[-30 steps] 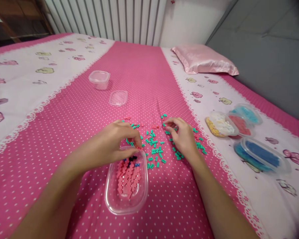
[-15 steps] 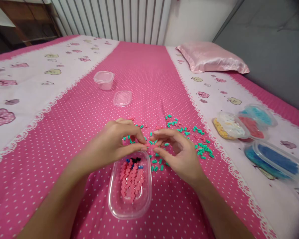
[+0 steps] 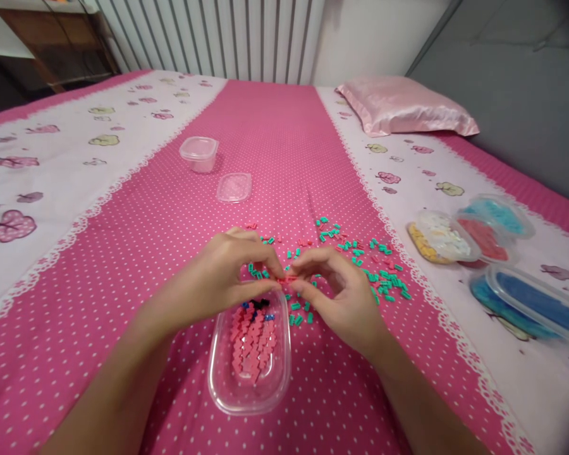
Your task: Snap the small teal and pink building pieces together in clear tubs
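Note:
My left hand and my right hand meet fingertip to fingertip, thumbs and forefingers pinched on small pink building bricks. Fingers partly hide the bricks, so I cannot tell how they are joined. Just below my left hand stands a clear plastic container. Inside it lie zigzag strips of joined pink bricks, with a few black pieces and blue pieces at the far end. Loose green bricks and some pink ones are scattered behind and around my right hand.
A lidded clear tub and a loose clear lid sit further back. On the right are containers of yellow and white pieces, red pieces, light-blue pieces and dark-blue pieces. A pink pillow lies on the patterned bedspread.
My hands have come closer together, and the gap between their fingertips has narrowed around the pink bricks. The view has shifted slightly; the containers stay in place.

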{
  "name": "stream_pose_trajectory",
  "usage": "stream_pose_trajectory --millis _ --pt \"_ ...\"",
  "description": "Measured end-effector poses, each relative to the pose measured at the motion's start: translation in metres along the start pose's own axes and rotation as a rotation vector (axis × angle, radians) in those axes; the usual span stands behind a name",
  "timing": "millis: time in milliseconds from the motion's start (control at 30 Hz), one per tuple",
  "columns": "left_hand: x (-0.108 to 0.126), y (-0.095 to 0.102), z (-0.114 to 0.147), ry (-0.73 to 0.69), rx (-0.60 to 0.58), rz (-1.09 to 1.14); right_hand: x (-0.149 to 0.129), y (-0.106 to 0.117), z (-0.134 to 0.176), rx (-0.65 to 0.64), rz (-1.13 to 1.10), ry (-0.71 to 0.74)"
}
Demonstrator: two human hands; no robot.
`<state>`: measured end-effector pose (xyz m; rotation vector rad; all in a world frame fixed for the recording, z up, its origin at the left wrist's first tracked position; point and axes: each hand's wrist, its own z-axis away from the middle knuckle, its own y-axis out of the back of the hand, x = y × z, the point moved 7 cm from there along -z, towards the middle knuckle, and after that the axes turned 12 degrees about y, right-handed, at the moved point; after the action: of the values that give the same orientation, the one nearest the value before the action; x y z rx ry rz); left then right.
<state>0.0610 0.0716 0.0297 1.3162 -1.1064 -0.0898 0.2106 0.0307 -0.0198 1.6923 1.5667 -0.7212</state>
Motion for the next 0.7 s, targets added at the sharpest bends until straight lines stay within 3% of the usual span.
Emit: stream_pose_trajectory --millis 233,467,700 --pt "0.001 0.002 0.001 0.039 0.007 -0.015 -0.001 0.002 -0.001 -0.014 0.111 -0.030" --pt "0.004 0.001 0.002 0.009 0.017 0.007 0.004 -0.001 0.002 -0.006 0.008 -0.077" --pt "0.007 -0.001 0.002 -0.008 0.023 0.044 -0.011 0.002 -0.001 0.041 0.168 0.050"
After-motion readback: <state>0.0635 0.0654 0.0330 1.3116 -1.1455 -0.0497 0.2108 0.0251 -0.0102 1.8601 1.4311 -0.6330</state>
